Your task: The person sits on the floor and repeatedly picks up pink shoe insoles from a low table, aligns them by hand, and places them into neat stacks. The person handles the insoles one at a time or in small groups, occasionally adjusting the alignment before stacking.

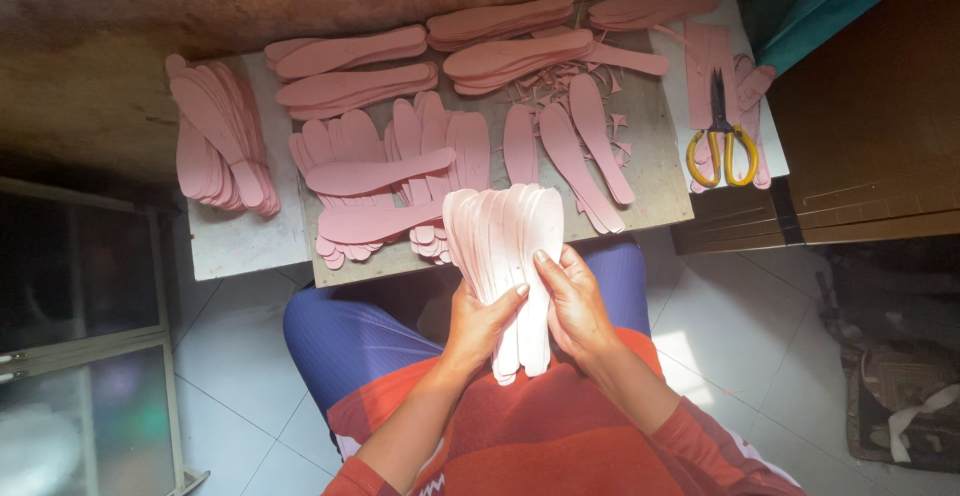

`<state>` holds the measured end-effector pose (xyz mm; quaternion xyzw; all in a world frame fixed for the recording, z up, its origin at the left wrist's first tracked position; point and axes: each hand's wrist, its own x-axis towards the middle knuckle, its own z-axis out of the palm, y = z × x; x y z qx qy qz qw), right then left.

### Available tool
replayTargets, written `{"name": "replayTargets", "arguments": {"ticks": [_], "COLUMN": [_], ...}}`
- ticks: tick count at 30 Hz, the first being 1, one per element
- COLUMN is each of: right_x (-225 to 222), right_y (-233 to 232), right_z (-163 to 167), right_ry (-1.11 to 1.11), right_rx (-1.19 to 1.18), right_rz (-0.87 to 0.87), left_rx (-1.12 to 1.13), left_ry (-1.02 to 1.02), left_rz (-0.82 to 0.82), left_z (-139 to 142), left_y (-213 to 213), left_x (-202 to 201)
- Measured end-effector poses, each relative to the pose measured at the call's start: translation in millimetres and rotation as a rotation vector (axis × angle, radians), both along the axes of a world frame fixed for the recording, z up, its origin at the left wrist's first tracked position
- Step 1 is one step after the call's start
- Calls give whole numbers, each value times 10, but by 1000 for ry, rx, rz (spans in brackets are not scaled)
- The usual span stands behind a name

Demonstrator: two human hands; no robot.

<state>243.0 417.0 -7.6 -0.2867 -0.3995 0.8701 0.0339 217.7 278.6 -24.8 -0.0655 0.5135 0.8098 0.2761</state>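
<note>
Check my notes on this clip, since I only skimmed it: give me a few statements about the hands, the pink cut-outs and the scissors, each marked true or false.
1. Both hands hold one fanned bundle of pale insole-shaped pieces. True: the left hand and right hand grip it from either side.
2. The scissors have blue handles. False: the handles are yellow.
3. The scissors lie at the right end of the work board. True.
4. The right hand is holding the scissors. False: they lie on the board, apart from both hands.
5. Stacks of pink insoles lie on the board. True.
</note>
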Motion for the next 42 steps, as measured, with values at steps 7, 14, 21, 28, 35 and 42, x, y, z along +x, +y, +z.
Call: {"name": "replayTargets", "arguments": {"ticks": [7,14,21,28,35,42], "right_x": [-58,151,-375,-1499,-1951,-1639], "right_y": [184,-284,582,1557,1651,1624], "right_z": [105,193,-63,-94,-58,-58], "right_ry": [23,-86,-85,-371,-375,-566], "right_rx": [99,228,600,1447,1647,1591], "right_rz": [185,609,286,134,217,367], "left_rx": [-429,-367,-425,-359,-378,-398], "left_ry": [76,142,230,170,135,134], "left_rz": [459,642,653,577,519,506], "left_z": [-103,70,-9,-130,-137,-190], "left_y": [-21,89,-89,-72,-70,-125], "left_x": [-165,-299,-393,-271,-240,-332]}}
